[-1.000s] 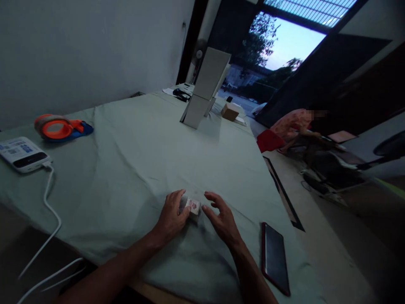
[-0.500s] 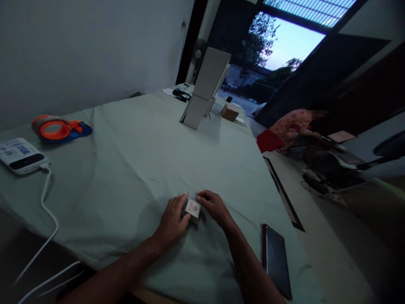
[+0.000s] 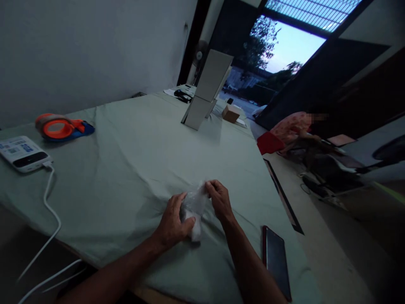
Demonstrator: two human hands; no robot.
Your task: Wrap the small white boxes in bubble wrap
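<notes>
A small white box in a clear plastic wrapper (image 3: 194,211) sits between my hands near the front of a table covered in pale green cloth (image 3: 142,147). My left hand (image 3: 173,221) is closed round the lower end of the box, thumb pressed on its front. My right hand (image 3: 219,199) pinches the crinkled top of the wrapper and holds it up. The box's printed face is hidden now.
A dark phone (image 3: 276,261) lies face up at my right, by the table edge. At the left are a white power bank (image 3: 22,154) with a white cable (image 3: 47,211) and an orange tape dispenser (image 3: 58,127). Grey cardboard boxes (image 3: 207,88) stand at the far end. A person (image 3: 295,126) sits beyond the table.
My right hand closed in from open to the box, then pinched and lifted the wrapper. The box tipped, so its red-printed face no longer shows.
</notes>
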